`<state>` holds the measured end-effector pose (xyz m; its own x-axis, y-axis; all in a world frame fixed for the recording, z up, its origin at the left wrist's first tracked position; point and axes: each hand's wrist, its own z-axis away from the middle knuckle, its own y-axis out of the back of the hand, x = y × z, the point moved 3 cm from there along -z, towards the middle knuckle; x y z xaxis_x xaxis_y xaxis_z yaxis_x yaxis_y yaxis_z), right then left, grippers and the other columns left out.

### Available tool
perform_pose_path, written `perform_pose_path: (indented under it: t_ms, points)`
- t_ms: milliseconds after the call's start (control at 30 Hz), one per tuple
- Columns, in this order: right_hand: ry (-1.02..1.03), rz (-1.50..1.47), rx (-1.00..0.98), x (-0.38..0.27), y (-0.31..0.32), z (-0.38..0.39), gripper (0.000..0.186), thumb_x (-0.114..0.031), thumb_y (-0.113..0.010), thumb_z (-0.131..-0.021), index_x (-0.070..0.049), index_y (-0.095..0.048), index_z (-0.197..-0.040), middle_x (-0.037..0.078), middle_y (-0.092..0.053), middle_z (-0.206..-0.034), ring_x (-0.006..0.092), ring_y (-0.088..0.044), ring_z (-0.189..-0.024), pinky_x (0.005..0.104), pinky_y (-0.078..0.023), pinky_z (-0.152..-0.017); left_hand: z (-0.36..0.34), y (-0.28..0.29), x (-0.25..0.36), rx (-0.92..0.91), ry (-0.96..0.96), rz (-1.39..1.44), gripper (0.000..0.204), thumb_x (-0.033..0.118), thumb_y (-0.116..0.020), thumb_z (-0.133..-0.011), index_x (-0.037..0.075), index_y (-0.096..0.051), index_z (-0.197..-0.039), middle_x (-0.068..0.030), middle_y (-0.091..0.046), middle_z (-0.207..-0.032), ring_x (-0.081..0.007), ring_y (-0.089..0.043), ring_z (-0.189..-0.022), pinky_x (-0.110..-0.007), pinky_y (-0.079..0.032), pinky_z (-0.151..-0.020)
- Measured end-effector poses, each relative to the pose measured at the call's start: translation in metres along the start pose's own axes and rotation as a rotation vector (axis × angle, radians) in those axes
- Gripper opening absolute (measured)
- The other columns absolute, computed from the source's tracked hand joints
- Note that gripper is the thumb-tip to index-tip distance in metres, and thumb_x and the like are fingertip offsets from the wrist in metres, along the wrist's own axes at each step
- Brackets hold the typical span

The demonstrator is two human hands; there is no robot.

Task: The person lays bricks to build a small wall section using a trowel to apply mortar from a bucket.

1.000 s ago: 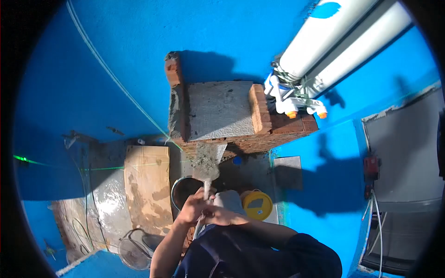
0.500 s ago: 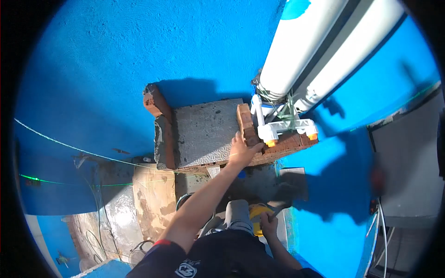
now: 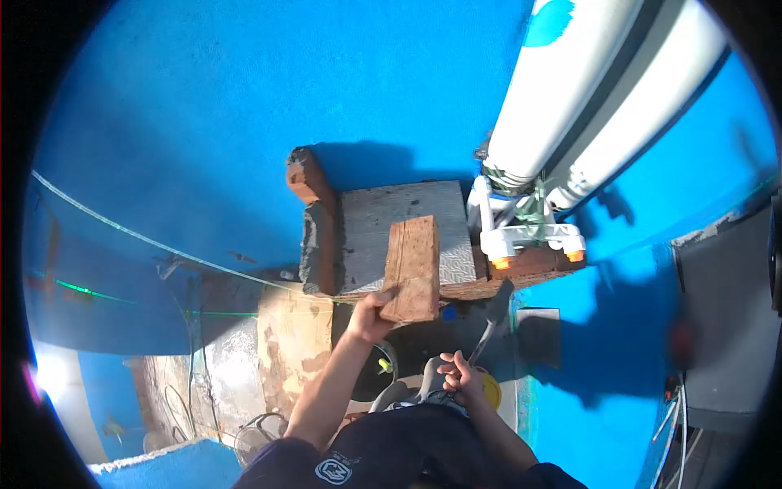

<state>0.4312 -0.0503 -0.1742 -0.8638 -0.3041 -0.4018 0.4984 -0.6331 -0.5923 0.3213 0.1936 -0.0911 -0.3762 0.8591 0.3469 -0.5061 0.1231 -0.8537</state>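
My left hand (image 3: 371,318) grips a reddish-brown brick (image 3: 412,265) by its near left end. The brick is raised over the front of a low brick ledge, hiding part of the grey textured tile (image 3: 456,212) on top. Close to my body, my right hand (image 3: 460,376) holds a trowel (image 3: 499,301) by its handle, the blade pointing away from me. At the tile's left end, mortar-edged bricks (image 3: 326,236) stand upright. Right of the tile, more bricks (image 3: 529,265) lie beneath white pipe fittings.
Two thick white pipes (image 3: 562,90) rise along the blue wall (image 3: 391,81) at the right. Orange-tipped white fittings (image 3: 533,238) are tied at their base. A string line (image 3: 163,244) crosses on the left. By my legs are a dark bucket (image 3: 376,371) and a yellow container (image 3: 491,391).
My left hand has lifted the brick from beside the pipe fittings and brought it left and nearer to me. My right hand has raised the trowel, its blade now below the fittings.
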Motion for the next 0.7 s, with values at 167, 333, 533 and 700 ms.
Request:
perform_pose_path:
  t_ms: [167, 333, 533, 700]
  points:
    - [-0.109, 0.143, -0.269, 0.008, -0.066, -0.012, 0.062, -0.055, -0.046, -0.095, -0.006, -0.048, -0.134, 0.011, -0.067, -0.109, 0.0046, -0.030, -0.044, 0.0230, -0.029, -0.044, 0.115, -0.014, -0.002, -0.321, 0.168, 0.161, 0.106, 0.070, -0.066, -0.069, 0.003, -0.032, -0.144, -0.0302, -0.043, -0.135, -0.0433, -0.058, -0.104, -0.057, -0.043, -0.097]
    - [-0.010, 0.374, -0.317, 0.018, -0.114, -0.028, 0.072, -0.063, -0.053, -0.086, -0.006, -0.051, -0.129, 0.011, -0.066, -0.111, 0.0061, -0.034, -0.044, 0.0237, -0.029, -0.042, 0.165, 0.028, -0.024, -0.299, 0.269, 0.391, 0.116, 0.065, -0.080, -0.053, 0.015, -0.031, -0.145, -0.0218, -0.048, -0.123, -0.0367, -0.056, -0.087, -0.045, -0.050, -0.078]
    - [-0.176, 0.005, -0.546, 0.005, -0.159, -0.011, 0.046, -0.051, -0.054, -0.093, -0.010, -0.055, -0.113, 0.000, -0.043, -0.057, 0.0126, -0.039, -0.043, 0.0279, -0.034, -0.040, 0.179, 0.017, -0.029, -0.646, 0.230, 0.420, 0.102, 0.067, -0.070, -0.068, 0.012, -0.032, -0.145, -0.0197, -0.048, -0.132, -0.0381, -0.047, -0.120, -0.046, -0.046, -0.093]
    - [-0.167, -0.080, -0.621, -0.013, -0.178, -0.018, 0.036, -0.047, -0.056, -0.092, -0.012, -0.057, -0.091, -0.003, -0.047, -0.063, 0.0089, -0.034, -0.041, 0.0216, -0.030, -0.040, 0.197, 0.052, 0.032, 0.167, 0.076, -0.570, 0.076, 0.058, -0.050, -0.091, 0.009, -0.033, -0.146, -0.0120, -0.043, -0.143, -0.0214, -0.045, -0.126, -0.039, -0.035, -0.105]
